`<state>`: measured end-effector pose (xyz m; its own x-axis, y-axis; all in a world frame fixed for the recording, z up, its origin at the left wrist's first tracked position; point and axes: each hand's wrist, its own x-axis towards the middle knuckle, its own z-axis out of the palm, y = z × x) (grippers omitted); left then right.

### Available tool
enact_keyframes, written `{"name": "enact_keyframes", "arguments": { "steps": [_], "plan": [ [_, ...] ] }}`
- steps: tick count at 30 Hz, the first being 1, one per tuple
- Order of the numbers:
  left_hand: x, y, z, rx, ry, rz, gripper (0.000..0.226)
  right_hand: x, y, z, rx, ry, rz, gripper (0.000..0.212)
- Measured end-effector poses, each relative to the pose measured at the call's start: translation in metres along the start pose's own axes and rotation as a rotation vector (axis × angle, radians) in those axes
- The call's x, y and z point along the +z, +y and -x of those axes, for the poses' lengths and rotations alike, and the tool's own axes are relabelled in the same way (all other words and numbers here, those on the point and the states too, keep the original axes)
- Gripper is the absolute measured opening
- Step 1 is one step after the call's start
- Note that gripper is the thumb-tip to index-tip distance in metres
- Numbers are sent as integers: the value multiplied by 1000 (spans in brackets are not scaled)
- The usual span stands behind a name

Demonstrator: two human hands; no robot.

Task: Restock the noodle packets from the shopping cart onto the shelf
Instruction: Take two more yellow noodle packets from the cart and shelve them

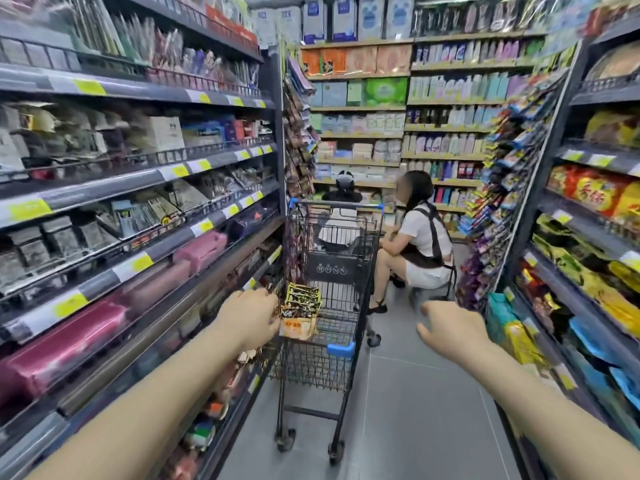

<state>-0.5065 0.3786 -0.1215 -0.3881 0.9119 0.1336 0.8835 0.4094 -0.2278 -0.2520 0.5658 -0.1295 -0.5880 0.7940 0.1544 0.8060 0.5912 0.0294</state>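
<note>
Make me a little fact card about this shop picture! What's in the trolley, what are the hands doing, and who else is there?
place: shop aisle with stocked shelves on both sides
trolley: shopping cart standing in the aisle, blue corner trim
in trolley: noodle packets, yellow, black and orange, stacked at the near end
left hand: at the packets, touching them; grip hidden
right hand: open, empty, in the air beside the cart
other person: crouching past the cart, facing the far shelves
floor: grey tiles
</note>
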Motion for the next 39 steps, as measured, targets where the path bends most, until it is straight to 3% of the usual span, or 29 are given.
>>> {"name": "enact_keyframes", "arguments": {
  "steps": [7,15,19,26,29,33,39],
  "plan": [
    [21,-53,-112,-19,15,-42,37,10,-34,-142,-116,9,8,26],
    [81,-122,-191,-48,-98,-54,39,61,-108,-265,-215,-104,-2,14],
    [116,-159,-255,2,-121,-59,38,92,-137,-328,-195,-141,6,26],
    [167,-199,-377,130,-156,8,30,131,-170,-435,-104,-234,-20,13],
    [194,-205,-417,201,-178,5,33,155,-177,-467,-53,-267,-27,25],
    [237,-202,-451,257,-234,35,38,203,-183,-495,11,-339,-54,16],
    [322,-188,-472,333,-289,135,43,298,-205,-523,10,-493,-71,23]
  ]
}}
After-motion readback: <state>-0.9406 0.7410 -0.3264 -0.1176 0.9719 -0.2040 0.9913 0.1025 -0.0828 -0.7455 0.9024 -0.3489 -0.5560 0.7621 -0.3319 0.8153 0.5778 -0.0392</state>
